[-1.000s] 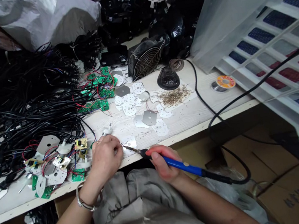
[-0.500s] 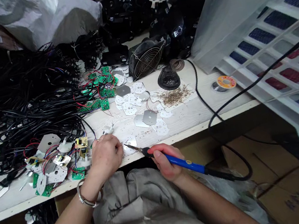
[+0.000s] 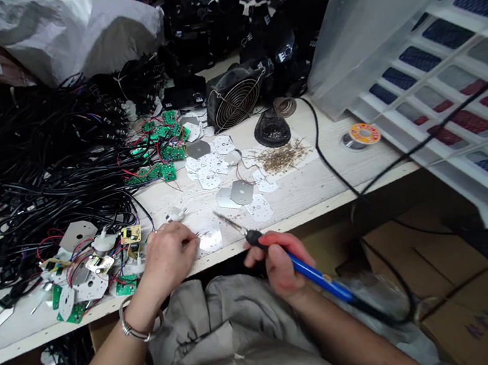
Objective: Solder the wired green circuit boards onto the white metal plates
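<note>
My right hand is wrapped round a blue soldering iron, whose tip points up and left over the bench. My left hand rests at the bench edge with thumb and fingers pinched together; what they hold is too small to name. Beside its fingertips lies a shiny white plate. Just beyond that hand is a white plastic part. To its left sits a heap of wired parts with white discs, yellow boards and green boards.
Black cables cover the left of the bench. Further back stand a fan, an iron stand and loose plates. A solder spool sits near a white rack. The iron's cord crosses the right side.
My right hand has drawn back to the right, and the soldering iron's tip has lifted away from the plate and my left fingertips. My left hand has shifted slightly left.
</note>
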The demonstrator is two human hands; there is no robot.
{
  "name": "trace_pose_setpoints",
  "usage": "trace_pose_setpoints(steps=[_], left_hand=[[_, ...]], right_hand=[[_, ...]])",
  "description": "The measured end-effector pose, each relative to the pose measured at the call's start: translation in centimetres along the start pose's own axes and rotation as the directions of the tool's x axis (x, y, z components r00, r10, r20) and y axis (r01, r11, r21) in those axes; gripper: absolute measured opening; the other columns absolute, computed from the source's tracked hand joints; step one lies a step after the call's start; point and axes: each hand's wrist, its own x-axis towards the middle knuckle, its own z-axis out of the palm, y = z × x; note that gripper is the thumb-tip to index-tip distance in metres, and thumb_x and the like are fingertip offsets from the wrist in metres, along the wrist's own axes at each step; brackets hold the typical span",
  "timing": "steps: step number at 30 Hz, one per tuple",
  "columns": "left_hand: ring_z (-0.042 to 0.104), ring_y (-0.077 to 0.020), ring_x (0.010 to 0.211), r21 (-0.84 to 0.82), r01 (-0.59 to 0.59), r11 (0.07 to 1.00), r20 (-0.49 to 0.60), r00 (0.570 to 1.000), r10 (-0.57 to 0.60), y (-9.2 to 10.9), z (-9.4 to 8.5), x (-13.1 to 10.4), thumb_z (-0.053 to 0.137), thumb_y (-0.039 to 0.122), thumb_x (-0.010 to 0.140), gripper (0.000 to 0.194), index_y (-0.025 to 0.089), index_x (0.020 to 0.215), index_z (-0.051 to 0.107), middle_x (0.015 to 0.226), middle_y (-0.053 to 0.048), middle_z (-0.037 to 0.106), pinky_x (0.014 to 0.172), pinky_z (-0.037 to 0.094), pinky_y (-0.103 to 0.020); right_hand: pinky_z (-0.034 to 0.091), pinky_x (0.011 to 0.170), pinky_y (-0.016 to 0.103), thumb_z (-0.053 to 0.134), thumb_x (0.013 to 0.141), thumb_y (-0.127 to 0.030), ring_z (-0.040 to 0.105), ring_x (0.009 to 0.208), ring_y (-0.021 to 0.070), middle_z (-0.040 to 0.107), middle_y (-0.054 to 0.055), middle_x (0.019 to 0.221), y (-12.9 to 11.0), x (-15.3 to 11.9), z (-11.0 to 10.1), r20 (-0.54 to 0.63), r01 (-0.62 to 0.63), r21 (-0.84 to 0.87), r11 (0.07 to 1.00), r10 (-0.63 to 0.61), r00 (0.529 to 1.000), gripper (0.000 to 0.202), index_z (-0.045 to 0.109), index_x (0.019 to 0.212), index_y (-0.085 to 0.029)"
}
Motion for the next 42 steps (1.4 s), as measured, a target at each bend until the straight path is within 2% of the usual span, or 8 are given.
trace_pose_setpoints(steps=[4, 9, 14, 28, 34, 37, 39, 42], left_hand=[[0.064, -0.018, 0.08, -0.187, -0.09, 0.978, -0.165, 0.985, 0.059, -0.9, 0.4, -0.9, 0.058, 0.028, 0.086, 0.017, 0.021, 0.082, 0.073, 0.084, -0.004, 0.07, 0.076, 0.048, -0.032], [0.063, -0.018, 0.082, -0.116, -0.165, 0.979, -0.478, 0.874, 0.091, -0.5, 0.2, -2.0, 0.059, 0.029, 0.087, 0.017, 0.02, 0.082, 0.073, 0.085, -0.004, 0.072, 0.079, 0.047, -0.033], [0.058, -0.0102, 0.058, -0.248, -0.193, 0.949, -0.38, 0.921, 0.087, -0.1, 0.1, -2.0, 0.057, 0.023, 0.086, 0.014, 0.018, 0.086, 0.071, 0.074, -0.001, 0.07, 0.056, 0.045, -0.022], [0.056, -0.0173, 0.072, 0.109, -0.14, 0.984, -0.383, 0.908, 0.172, -1.0, 2.6, -1.4, 0.056, 0.023, 0.086, 0.018, 0.018, 0.075, 0.069, 0.071, -0.003, 0.062, 0.068, 0.043, -0.029], [0.055, -0.018, 0.072, 0.112, -0.081, 0.99, -0.357, 0.927, 0.116, -1.1, 3.2, -1.6, 0.055, 0.021, 0.083, 0.016, 0.019, 0.071, 0.065, 0.072, -0.003, 0.062, 0.066, 0.042, -0.03], [0.056, -0.018, 0.073, 0.091, -0.083, 0.992, -0.338, 0.935, 0.109, -1.1, 3.1, -1.6, 0.055, 0.02, 0.081, 0.014, 0.019, 0.07, 0.063, 0.071, -0.003, 0.062, 0.067, 0.042, -0.03], [0.056, -0.0182, 0.073, 0.088, -0.085, 0.992, -0.331, 0.937, 0.11, -1.1, 3.0, -1.6, 0.055, 0.02, 0.081, 0.014, 0.019, 0.07, 0.063, 0.072, -0.003, 0.062, 0.068, 0.042, -0.03], [0.056, -0.0185, 0.073, 0.089, -0.089, 0.992, -0.326, 0.938, 0.114, -1.1, 3.0, -1.5, 0.055, 0.019, 0.081, 0.015, 0.019, 0.069, 0.064, 0.071, -0.003, 0.062, 0.068, 0.042, -0.031]], right_hand=[[0.057, 0.078, 0.035, 0.055, 0.091, -0.019, 0.069, 0.087, 0.0193, 0.069, 0.005, 0.092, -0.5, 1.3, 1.8, 0.161, 0.259, -0.147, 0.955, -0.235, 0.959, 0.024, 0.055, 0.115, -0.024], [0.058, 0.067, 0.026, 0.054, 0.092, -0.018, 0.068, 0.078, 0.0166, 0.059, 0.006, 0.094, 0.1, 1.6, 2.7, 0.312, 0.36, -0.298, 0.884, -0.267, 0.912, 0.026, 0.054, 0.117, -0.023], [0.058, 0.065, 0.025, 0.052, 0.093, -0.02, 0.068, 0.077, 0.0166, 0.059, 0.005, 0.09, 0.2, 1.7, 2.5, 0.324, 0.371, -0.327, 0.869, -0.266, 0.908, 0.025, 0.053, 0.118, -0.024], [0.057, 0.067, 0.025, 0.054, 0.091, -0.018, 0.065, 0.078, 0.0166, 0.061, 0.006, 0.089, -0.2, 2.1, 2.5, 0.319, 0.418, -0.327, 0.847, -0.317, 0.893, 0.022, 0.054, 0.114, -0.022], [0.058, 0.071, 0.028, 0.057, 0.089, -0.017, 0.067, 0.083, 0.0172, 0.066, 0.006, 0.092, -0.4, 2.1, 2.4, 0.288, 0.349, -0.231, 0.908, -0.279, 0.916, 0.025, 0.057, 0.114, -0.023], [0.059, 0.077, 0.034, 0.057, 0.09, -0.021, 0.07, 0.085, 0.0191, 0.07, 0.006, 0.09, -0.7, 1.7, 2.1, 0.177, 0.17, -0.111, 0.979, -0.149, 0.973, 0.02, 0.059, 0.11, -0.023], [0.059, 0.066, 0.031, 0.055, 0.092, -0.026, 0.07, 0.066, 0.0163, 0.071, 0.001, 0.076, -0.9, 1.4, 1.8, 0.08, -0.007, 0.028, 1.0, 0.004, 0.997, 0.014, 0.061, 0.104, -0.023], [0.044, 0.037, 0.02, 0.053, 0.093, -0.033, 0.05, 0.032, 0.0075, 0.062, -0.006, 0.056, -1.0, 1.1, 1.3, 0.026, -0.171, 0.168, 0.971, 0.169, 0.985, 0.017, 0.066, 0.089, -0.023]])
